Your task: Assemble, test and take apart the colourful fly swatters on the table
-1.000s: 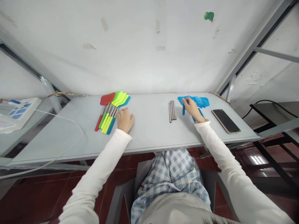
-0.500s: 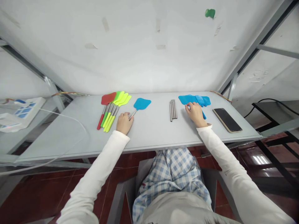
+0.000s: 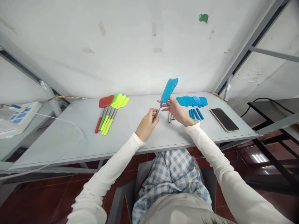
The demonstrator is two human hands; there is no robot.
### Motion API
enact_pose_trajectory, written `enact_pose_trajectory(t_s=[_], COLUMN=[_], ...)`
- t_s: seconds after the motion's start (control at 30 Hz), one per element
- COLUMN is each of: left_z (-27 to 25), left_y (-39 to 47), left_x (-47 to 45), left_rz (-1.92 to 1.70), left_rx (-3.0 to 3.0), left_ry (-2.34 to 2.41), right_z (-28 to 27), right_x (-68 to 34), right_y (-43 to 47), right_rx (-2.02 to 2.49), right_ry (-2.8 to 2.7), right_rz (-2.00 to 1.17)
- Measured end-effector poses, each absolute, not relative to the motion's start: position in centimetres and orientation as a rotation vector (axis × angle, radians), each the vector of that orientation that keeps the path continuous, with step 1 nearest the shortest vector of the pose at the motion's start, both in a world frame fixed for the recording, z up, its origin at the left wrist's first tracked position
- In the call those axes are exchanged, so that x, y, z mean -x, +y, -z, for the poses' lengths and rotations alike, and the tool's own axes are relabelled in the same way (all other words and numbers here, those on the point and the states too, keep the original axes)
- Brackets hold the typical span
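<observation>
Raised above the table is a small fly swatter (image 3: 169,90) with a blue head and a metal rod but no coloured grip showing. My left hand (image 3: 148,123) is closed around its rod, and the head tilts up and to the right. Close beside the base of the head, my right hand (image 3: 175,110) has its fingers stretched and apart; whether they touch the head I cannot tell. Several metal tubes (image 3: 169,117) lie partly hidden under my right hand. To its right are several blue grips (image 3: 196,114), and behind them a pile of blue swatter heads (image 3: 187,100).
Finished-looking swatters in red, green and yellow (image 3: 111,113) lie fanned out on the left of the grey table (image 3: 77,137). A phone (image 3: 224,119) lies at the right. A white cable (image 3: 67,121) crosses the left end, and a wall (image 3: 130,62) rises behind.
My left hand has lifted the blue swatter off the table and carried it right. My right hand has left the blue grips, moved left to the swatter, and uncovered the grips.
</observation>
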State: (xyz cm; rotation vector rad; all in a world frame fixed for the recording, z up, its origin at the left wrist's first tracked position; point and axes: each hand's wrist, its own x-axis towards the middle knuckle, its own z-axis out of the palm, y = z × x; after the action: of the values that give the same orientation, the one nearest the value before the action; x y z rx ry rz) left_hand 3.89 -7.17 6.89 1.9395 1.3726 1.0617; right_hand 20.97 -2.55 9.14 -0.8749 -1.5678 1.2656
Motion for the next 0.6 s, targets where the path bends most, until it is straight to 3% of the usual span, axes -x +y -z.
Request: enact_pose_trajectory(t_s=[0.23,0.47,0.6], left_z=[-8.0,-7.8,-7.1], left_y=[-8.4,-10.2,-12.1], left_x=[-7.4,-9.1,-8.1], left_rz=[-1.12,-0.986,-0.838], left_rx=[-1.769,-1.619,-1.578], left_ry=[1.318,1.171,1.034], right_z=[-9.9,-10.9,-13.6], right_x=[-21.1,-21.6,-25.3], right_y=[-5.1,-2.8,-0.1], right_rx=[0.91,0.94,0.927], right_ry=[-1.594,-1.268,-0.814], right_rz=[-0.951,-0.681,-0.585])
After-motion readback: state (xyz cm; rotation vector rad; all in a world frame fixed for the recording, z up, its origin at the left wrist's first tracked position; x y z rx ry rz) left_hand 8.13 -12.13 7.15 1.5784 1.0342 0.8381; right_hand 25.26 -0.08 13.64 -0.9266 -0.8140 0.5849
